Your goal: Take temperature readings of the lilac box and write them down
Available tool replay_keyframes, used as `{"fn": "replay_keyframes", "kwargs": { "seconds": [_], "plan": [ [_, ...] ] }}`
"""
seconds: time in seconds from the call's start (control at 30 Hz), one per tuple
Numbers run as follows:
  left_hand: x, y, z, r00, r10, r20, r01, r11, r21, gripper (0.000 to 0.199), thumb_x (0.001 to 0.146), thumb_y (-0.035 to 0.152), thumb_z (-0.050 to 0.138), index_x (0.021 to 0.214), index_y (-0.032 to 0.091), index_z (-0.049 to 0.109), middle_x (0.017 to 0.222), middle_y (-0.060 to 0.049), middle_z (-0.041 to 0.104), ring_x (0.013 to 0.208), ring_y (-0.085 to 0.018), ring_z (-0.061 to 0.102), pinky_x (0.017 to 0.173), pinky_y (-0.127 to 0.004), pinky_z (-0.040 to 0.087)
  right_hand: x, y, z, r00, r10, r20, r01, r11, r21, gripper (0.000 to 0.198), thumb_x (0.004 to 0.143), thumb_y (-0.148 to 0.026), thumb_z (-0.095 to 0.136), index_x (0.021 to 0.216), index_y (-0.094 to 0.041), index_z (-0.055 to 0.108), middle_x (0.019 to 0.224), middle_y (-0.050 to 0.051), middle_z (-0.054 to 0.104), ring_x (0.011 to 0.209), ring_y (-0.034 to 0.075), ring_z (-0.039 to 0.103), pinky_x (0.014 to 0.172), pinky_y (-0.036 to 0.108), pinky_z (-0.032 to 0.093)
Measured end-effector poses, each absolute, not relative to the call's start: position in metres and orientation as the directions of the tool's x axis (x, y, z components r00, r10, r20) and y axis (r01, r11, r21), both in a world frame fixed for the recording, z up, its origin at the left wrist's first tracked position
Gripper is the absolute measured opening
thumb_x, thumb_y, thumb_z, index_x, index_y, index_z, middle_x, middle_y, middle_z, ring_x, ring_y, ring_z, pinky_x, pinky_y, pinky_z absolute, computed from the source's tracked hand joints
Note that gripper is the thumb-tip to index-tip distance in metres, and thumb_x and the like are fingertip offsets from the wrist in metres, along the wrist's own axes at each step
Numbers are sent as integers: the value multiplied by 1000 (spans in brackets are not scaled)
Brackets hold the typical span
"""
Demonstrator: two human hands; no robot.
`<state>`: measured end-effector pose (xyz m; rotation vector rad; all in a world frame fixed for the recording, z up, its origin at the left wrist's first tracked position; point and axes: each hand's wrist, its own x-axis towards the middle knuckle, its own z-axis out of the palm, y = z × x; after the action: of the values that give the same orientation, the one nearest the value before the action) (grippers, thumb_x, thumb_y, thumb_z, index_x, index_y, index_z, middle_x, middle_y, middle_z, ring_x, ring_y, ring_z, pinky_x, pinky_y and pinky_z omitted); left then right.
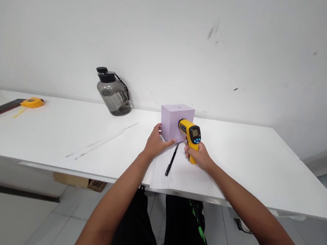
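A light purple box (170,120) stands on the white table near the wall. My left hand (157,142) grips its lower left corner, with the thumb along the front face and the fingers round the side. In my right hand (198,154) is a yellow and black infrared thermometer (192,139), held by its handle. Its nose points at the front of the box, close to or touching it; I cannot tell which. Its small screen and blue buttons face me. A black pen (171,160) lies on a sheet of paper (159,172) between my hands.
A grey see-through water bottle (112,93) with a black lid stands left of the box, by the wall. Farther left lie a yellow tape measure (33,102) and a dark flat object (3,107). The table's (244,162) front edge runs just before my legs; a cardboard box (72,180) is below.
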<state>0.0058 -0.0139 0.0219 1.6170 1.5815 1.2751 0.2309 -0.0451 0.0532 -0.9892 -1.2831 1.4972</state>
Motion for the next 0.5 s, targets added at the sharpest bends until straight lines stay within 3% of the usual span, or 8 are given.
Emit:
{"fn": "replay_keyframes", "kwargs": {
  "seconds": [0.33,0.5],
  "plan": [
    [7,-16,26,-160,966,203,437,-115,892,101,67,54,96,151,23,47,152,-19,62,132,-35,66,106,-50,56,232,-45,50,-302,953,-8,-125,-48,-991,57,64,-47,92,103,-23,59,76,-6,59,59,14,56,62,34,47],
    [4,-13,24,-185,966,181,396,-95,913,98,70,51,96,151,23,49,149,-18,64,128,-32,68,104,-47,58,232,-47,46,-210,976,59,6,62,-998,48,70,-55,86,95,-25,57,74,-5,58,64,17,55,65,36,46]
  ]
}}
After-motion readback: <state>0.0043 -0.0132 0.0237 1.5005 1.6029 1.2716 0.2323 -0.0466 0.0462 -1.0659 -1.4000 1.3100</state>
